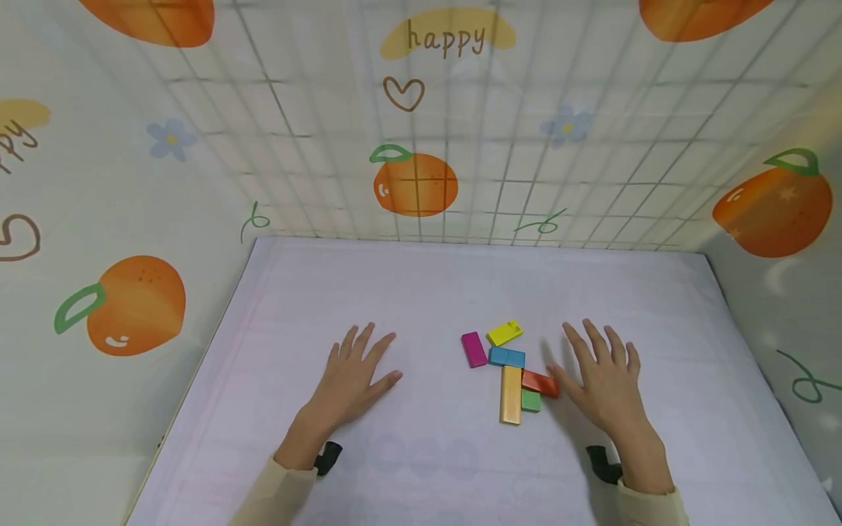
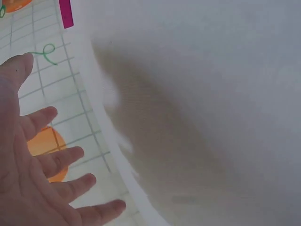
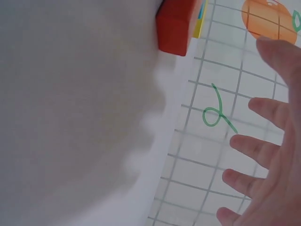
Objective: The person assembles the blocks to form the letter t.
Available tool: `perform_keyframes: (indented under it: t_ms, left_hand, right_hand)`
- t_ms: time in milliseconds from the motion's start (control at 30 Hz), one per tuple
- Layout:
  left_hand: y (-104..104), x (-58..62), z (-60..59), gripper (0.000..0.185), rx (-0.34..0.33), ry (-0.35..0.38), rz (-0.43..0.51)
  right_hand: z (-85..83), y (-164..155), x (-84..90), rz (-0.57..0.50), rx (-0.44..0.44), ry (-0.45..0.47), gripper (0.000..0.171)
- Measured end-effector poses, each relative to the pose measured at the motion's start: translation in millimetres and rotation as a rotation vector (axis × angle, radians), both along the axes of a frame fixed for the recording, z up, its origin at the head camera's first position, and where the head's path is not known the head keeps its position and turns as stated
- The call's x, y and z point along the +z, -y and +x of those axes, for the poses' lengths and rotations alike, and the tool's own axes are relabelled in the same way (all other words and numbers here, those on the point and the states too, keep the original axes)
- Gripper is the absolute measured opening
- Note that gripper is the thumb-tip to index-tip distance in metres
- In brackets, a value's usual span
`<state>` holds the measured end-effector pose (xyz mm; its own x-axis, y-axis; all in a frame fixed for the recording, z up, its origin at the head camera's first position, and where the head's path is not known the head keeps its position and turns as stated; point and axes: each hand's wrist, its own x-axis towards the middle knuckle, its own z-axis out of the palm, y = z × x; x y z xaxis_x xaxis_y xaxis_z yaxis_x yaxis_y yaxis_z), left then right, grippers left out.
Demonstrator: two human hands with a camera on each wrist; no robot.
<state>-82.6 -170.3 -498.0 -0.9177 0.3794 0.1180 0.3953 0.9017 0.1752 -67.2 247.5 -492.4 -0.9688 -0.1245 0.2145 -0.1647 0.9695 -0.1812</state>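
Six coloured blocks (image 1: 509, 369) cluster on the bench (image 1: 421, 292) at the right hand's (image 1: 605, 380) nine o'clock, thumb beside the red block (image 1: 539, 383); left hand (image 1: 351, 376) farther off. Both lie flat, released.

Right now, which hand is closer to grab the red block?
The right hand. Its thumb lies right beside the red rectangular block, maybe touching it. The left hand lies flat on the white table, further off, beyond the magenta rectangular block.
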Motion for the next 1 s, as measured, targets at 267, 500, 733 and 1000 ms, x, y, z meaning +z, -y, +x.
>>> perform_keyframes:
  t_ms: [267, 500, 733, 1000]
  left_hand:
    - [-5, -1.0, -15.5, 0.061, -0.130, 0.047, 0.102]
    - [-23, 6.4, -29.0, 0.060, -0.198, 0.104, 0.135]
    - [-41, 10.8, -41.4, 0.062, -0.272, 0.151, 0.108]
    - [-61, 13.2, -57.7, 0.061, -0.332, 0.235, 0.102]
  right_hand:
    - [-10.1, 1, 2.9, -0.041, 0.045, -0.008, 0.078]
    - [-21.1, 0, 7.0, -0.091, 0.115, -0.063, 0.068]
    - [-32.6, 2, 9.2, -0.125, 0.188, -0.072, 0.063]
    - [-45.6, 10, 10.0, -0.168, 0.231, -0.030, 0.063]
